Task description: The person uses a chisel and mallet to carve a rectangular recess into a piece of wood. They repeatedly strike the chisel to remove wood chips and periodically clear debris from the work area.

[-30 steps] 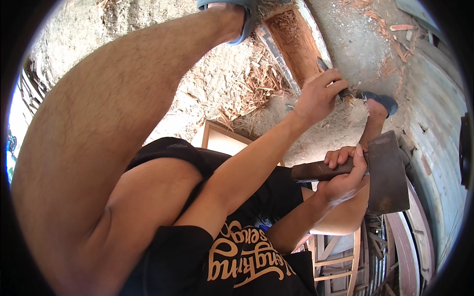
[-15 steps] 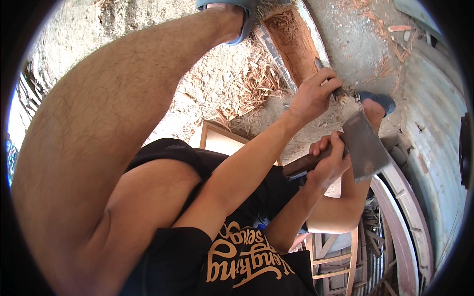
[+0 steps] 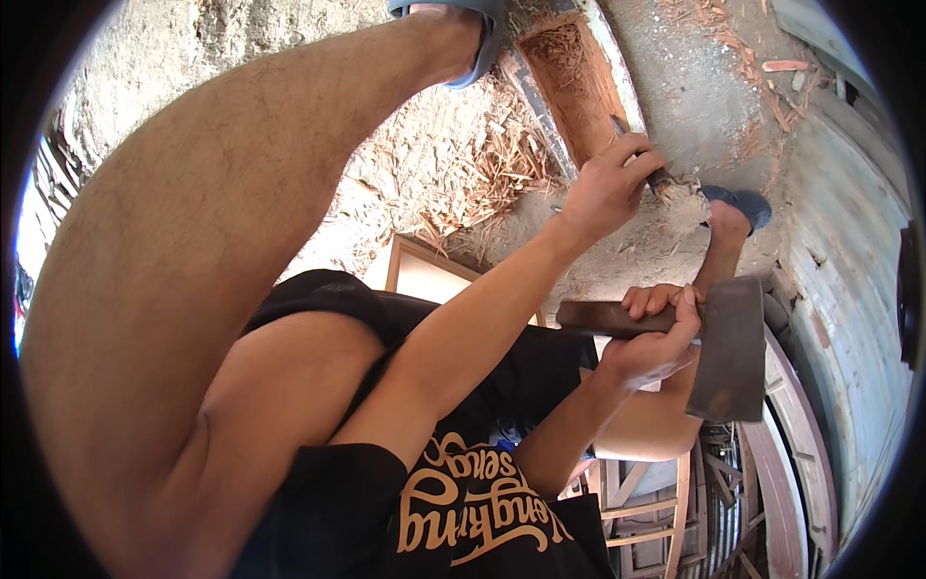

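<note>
My left hand is closed around a chisel. Its dark tip points into a hollowed wooden piece with reddish inner walls, and pale frayed fibres spread from its handle end. Shavings lie in the hollow. In my right hand is a hatchet, gripped by its short brown handle close under the broad dark metal head. The head hangs to the right of my fingers, apart from the chisel's frayed end. My left fingers hide the middle of the chisel.
Wood shavings are heaped on the dirt ground left of the hollowed piece. My feet in blue-grey sandals flank it. A corrugated metal sheet stands at the right, with wooden frames below. A framed panel lies near my thigh.
My right hand has drawn the hatchet down and to the right, away from the chisel's frayed end, and its head has turned more upright. My left hand stays nearly still with the chisel.
</note>
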Available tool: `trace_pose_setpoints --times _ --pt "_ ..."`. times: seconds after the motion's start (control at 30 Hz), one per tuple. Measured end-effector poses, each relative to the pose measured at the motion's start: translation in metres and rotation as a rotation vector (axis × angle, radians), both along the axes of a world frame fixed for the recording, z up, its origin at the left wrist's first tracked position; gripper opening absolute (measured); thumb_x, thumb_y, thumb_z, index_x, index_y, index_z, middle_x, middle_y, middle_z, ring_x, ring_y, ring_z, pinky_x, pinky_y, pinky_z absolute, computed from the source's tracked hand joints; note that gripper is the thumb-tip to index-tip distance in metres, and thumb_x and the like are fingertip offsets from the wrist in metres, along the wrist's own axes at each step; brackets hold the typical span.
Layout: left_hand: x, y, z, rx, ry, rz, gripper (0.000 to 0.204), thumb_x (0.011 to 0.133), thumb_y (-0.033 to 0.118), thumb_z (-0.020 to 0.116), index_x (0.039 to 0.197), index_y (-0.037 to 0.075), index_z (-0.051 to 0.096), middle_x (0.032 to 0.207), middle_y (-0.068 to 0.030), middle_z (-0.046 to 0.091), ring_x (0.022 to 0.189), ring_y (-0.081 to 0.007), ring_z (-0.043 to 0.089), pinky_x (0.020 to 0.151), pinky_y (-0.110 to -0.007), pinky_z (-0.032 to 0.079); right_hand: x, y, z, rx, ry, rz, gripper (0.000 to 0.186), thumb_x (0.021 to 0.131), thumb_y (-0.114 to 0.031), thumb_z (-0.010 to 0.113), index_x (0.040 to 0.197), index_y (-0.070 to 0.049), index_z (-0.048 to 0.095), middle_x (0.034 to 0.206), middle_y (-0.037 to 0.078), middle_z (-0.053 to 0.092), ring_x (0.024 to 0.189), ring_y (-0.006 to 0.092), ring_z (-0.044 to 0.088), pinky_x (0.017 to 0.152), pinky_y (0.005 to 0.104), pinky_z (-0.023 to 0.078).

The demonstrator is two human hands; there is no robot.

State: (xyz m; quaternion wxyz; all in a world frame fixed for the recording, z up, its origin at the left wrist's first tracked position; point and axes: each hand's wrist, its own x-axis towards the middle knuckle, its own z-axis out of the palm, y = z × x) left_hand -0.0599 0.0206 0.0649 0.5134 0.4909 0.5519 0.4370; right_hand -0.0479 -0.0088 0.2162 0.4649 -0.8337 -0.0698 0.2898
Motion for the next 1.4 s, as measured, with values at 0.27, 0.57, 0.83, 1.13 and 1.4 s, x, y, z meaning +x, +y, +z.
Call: trace_pose_setpoints --times 0.27,0.57,0.83,1.13,1.4 --pt "0.001 -0.004 -0.002 0.005 -0.006 -0.004 0.037 0.072 -0.009 0.059 0.104 0.011 0.061 0.107 -0.009 0.058 0.096 -0.0324 0.062 0.076 -0.041 0.052 0.004 -0.002 0.0 -0.134 0.16 0.058 0.022 0.086 -0.018 0.056 0.078 -0.001 0.047 0.059 0.007 0.043 0.047 0.0165 0.04 0.047 0.0316 0.037" --pt "0.01 -0.02 0.012 0.049 0.002 -0.105 0.04 0.069 -0.01 0.057 0.103 0.01 0.061 0.107 -0.009 0.058 0.1 -0.0317 0.061 0.079 -0.04 0.051 0.003 -0.022 0.006 -0.147 0.433 0.042 0.018 0.088 -0.02 0.055 0.082 -0.004 0.048 0.059 0.004 0.041 0.047 0.0138 0.04 0.048 0.0299 0.038" --pt "0.008 -0.044 0.016 0.271 0.03 -0.349 0.038 0.069 -0.006 0.058 0.104 0.01 0.061 0.111 -0.0083 0.057 0.102 -0.0323 0.059 0.081 -0.04 0.051 -0.004 -0.096 0.01 -0.137 0.454 0.051 0.019 0.087 -0.018 0.055 0.093 -0.002 0.049 0.06 0.006 0.044 0.046 0.0152 0.043 0.046 0.0296 0.039" --pt "0.001 -0.011 0.011 0.208 0.159 -0.554 0.028 0.078 0.005 0.067 0.105 0.005 0.06 0.109 -0.0145 0.063 0.099 -0.0333 0.062 0.088 -0.042 0.05 0.008 -0.124 0.008 0.002 0.574 -0.104 0.016 0.086 -0.019 0.056 0.085 -0.004 0.049 0.061 0.006 0.044 0.048 0.0144 0.042 0.047 0.0296 0.039" --pt "-0.052 0.049 -0.021 -0.217 -0.268 -0.397 0.018 0.089 0.001 0.059 0.107 0.0 0.059 0.107 -0.0113 0.067 0.101 -0.0199 0.063 0.088 -0.032 0.048 0.007 -0.129 -0.007 0.12 0.761 -0.219 0.013 0.085 -0.014 0.056 0.082 -0.005 0.049 0.06 0.005 0.045 0.046 0.0138 0.042 0.045 0.0298 0.037"
